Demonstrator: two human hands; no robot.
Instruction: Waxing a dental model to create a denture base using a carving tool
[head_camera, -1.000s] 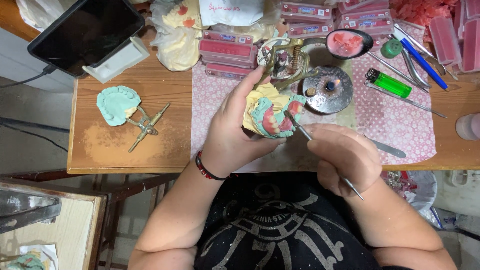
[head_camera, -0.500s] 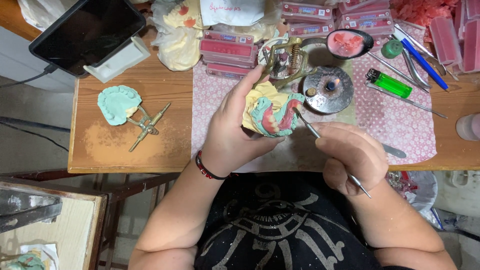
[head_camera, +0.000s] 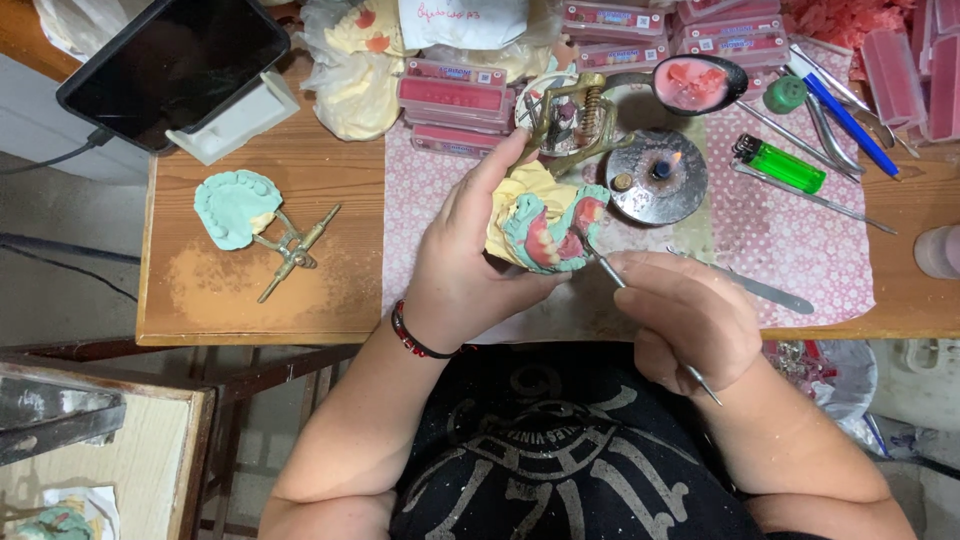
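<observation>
Now left hand (head_camera: 462, 268) wrapped around dental cast (head_camera: 545, 222); right hand (head_camera: 685, 318) pinched shut on thin metal tool (head_camera: 640, 305), tip touching cast's pink wax, near small burner (head_camera: 658, 174).

We see the left hand (head_camera: 465, 265) cupping a yellow-and-green dental cast (head_camera: 540, 225) with pink wax along its arch, held above the wooden desk (head_camera: 250, 300). The right hand (head_camera: 685, 320) pinches a thin metal wax carver (head_camera: 600, 262), its tip touching the pink wax. Just beyond the cast sits a round metal burner (head_camera: 655, 190) with a small flame, on a pink patterned cloth (head_camera: 790, 250). Near it lies a green lighter (head_camera: 780, 165). Well apart to the left rests a second green cast (head_camera: 232, 205).
</observation>
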